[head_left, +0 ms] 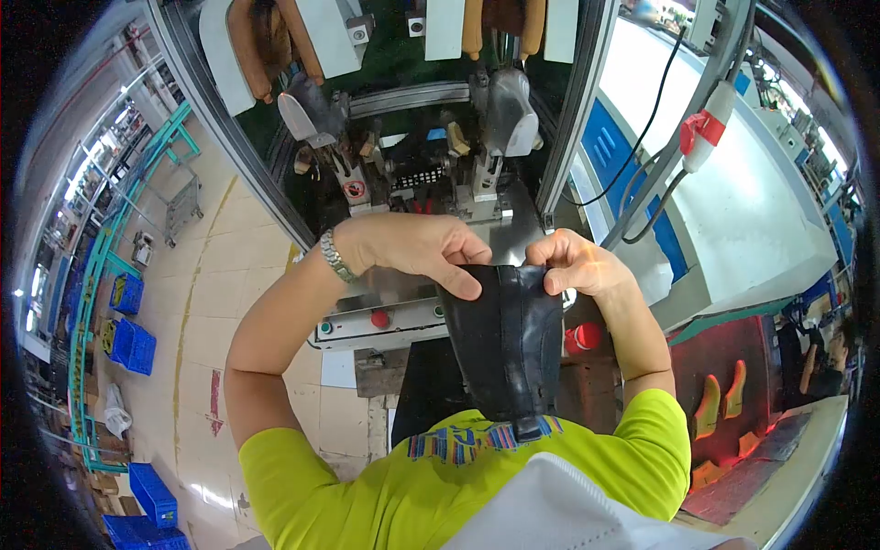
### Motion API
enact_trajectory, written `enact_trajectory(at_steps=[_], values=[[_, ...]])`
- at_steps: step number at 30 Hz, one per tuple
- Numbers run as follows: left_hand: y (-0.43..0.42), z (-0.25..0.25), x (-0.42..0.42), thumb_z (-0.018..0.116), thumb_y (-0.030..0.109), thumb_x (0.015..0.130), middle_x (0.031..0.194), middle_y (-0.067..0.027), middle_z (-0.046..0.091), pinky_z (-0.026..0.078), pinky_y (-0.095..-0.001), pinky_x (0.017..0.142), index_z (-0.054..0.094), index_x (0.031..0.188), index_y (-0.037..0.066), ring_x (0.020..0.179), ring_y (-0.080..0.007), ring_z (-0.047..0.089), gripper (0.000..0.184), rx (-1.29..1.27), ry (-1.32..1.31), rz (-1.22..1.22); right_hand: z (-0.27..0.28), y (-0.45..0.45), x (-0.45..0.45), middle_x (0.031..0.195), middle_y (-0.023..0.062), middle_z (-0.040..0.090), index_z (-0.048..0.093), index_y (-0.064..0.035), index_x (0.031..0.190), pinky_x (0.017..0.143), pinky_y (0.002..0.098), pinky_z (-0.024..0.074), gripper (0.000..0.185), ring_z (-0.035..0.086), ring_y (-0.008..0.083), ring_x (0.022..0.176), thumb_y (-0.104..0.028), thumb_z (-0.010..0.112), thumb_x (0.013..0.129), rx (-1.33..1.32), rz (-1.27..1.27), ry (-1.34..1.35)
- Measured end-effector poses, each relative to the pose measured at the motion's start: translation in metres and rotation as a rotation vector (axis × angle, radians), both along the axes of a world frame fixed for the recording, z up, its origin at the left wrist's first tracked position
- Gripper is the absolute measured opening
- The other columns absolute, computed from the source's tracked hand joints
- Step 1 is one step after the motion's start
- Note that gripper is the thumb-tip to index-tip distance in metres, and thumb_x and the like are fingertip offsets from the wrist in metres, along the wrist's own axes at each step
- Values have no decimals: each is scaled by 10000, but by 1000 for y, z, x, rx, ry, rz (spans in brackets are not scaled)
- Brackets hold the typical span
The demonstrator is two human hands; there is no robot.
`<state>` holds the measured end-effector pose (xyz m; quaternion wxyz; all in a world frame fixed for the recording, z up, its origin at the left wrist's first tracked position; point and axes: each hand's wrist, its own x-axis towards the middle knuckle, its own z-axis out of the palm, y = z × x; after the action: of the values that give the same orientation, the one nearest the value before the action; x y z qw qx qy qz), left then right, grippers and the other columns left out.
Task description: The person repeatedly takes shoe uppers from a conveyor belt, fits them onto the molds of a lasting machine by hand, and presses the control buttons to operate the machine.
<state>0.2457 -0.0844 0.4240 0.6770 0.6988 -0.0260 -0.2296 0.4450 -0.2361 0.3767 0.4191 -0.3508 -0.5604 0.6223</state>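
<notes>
A black leather boot upper [509, 344] hangs in front of my chest, its wide edge up and its lower end near my shirt. My left hand [426, 252], with a metal watch on its wrist, pinches the upper's left top corner between thumb and fingers. At the right top corner, my right hand [582, 266] grips the same edge with thumb and curled fingers. A seam strip runs down the middle of the leather. Just beyond both hands stands a machine with two metal shoe forms, the left form [309, 112] and the right form [513, 112].
A control panel with a red button [379, 318] crosses the machine's front. Another red button [582, 338] is right of the upper. Yellowish shoe-shaped pieces [707, 406] lie on a reddish surface at right. Blue crates [134, 346] line the left aisle. A cable with a red connector [701, 133] hangs upper right.
</notes>
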Motion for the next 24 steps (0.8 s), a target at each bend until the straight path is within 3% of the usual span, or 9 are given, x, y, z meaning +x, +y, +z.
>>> enact_trajectory(at_steps=[5, 8, 10, 14, 16, 18, 21, 24], values=[[23, 15, 10, 636, 133, 840, 760, 35, 556, 396, -170, 577, 532, 934, -17, 693, -6, 493, 205, 158, -13, 26, 1, 7, 33, 717, -18, 584, 596, -21, 748, 590, 185, 388, 358, 511, 55, 632, -312, 791, 672, 5, -139, 37], [29, 27, 15, 620, 91, 841, 802, 25, 559, 414, -186, 631, 523, 996, -20, 740, -12, 490, 214, 198, -157, 89, 7, 13, 63, 756, -45, 596, 611, -50, 826, 652, 182, 416, 217, 534, 38, 702, -210, 730, 742, 113, -125, 5], [45, 33, 25, 601, 100, 853, 919, 35, 560, 426, -210, 738, 509, 1115, 38, 842, -30, 490, 284, 356, -433, 98, 15, 24, 70, 778, -73, 577, 603, -91, 838, 587, 152, 367, 132, 492, 7, 661, -195, 675, 799, 324, -263, 51], [72, 16, 68, 540, 120, 895, 980, 17, 583, 439, -237, 738, 498, 1141, 76, 886, -74, 535, 253, 236, -739, 515, 39, 66, 87, 781, -83, 585, 603, -124, 853, 519, 136, 359, 68, 503, -9, 645, -191, 616, 849, 356, -659, -26], [88, -3, 92, 519, 129, 909, 990, 15, 578, 440, -249, 723, 489, 1125, 90, 889, -81, 540, 221, 77, -831, 745, 39, 101, 87, 757, -33, 606, 603, -81, 840, 537, 183, 456, 112, 552, 48, 612, -192, 612, 855, 326, -754, 270], [100, -18, 110, 504, 128, 918, 1009, 11, 578, 436, -252, 702, 486, 1103, 98, 888, -91, 549, 188, -167, -820, 1014, 34, 128, 93, 753, 3, 620, 600, -56, 815, 568, 221, 489, 137, 572, 84, 612, -187, 618, 853, 326, -792, 399], [115, -34, 127, 542, 151, 902, 919, 39, 506, 365, -260, 659, 465, 1022, 128, 817, -69, 458, 144, -198, -777, 1134, 22, 150, 99, 802, 24, 634, 605, -53, 865, 612, 239, 513, 130, 605, 106, 687, -181, 584, 877, 289, -819, 428], [118, -40, 138, 560, 165, 894, 877, 44, 473, 337, -258, 651, 458, 1001, 126, 787, -64, 417, 153, -204, -758, 1185, 12, 163, 104, 772, 25, 632, 606, -61, 847, 566, 253, 519, 129, 604, 109, 634, -184, 585, 878, 305, -840, 493]])
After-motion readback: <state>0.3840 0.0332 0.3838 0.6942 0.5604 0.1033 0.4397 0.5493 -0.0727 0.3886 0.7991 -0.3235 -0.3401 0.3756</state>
